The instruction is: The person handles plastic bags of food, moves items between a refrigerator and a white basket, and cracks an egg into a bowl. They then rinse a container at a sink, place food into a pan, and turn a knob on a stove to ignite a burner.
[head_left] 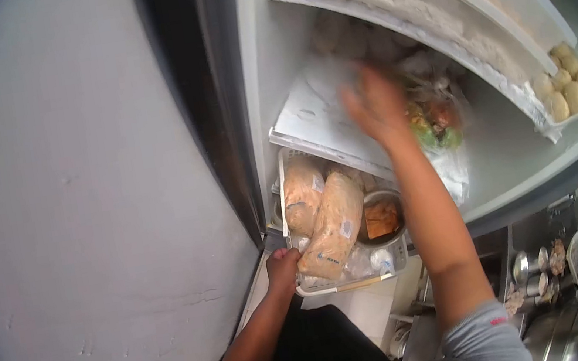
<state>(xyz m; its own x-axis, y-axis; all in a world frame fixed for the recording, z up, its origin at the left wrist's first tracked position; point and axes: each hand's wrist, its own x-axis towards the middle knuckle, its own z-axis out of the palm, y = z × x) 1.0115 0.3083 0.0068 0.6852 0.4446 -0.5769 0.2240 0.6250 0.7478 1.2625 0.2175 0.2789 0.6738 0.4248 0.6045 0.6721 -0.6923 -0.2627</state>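
Observation:
My left hand (284, 265) is closed on the near left corner of a white plastic basket (346, 285). Inside the basket lie two large wrapped packages (334, 222) of something pale brown, beside a round metal bowl (382, 220) with orange-brown contents. Small clear bags fill its near end. My right hand (376, 102) reaches into the freezer over a frosted white shelf (326, 104), its fingers smeared by motion. Right beside that hand sits a clear plastic bag (436, 117) with green and reddish pieces in it.
A frosted upper shelf (391, 12) curves over my right hand. At its right end stands a clear tray of pale round pieces (572, 89). The grey door (99, 209) stands at the left. Metal containers (530, 268) are on a counter at the lower right.

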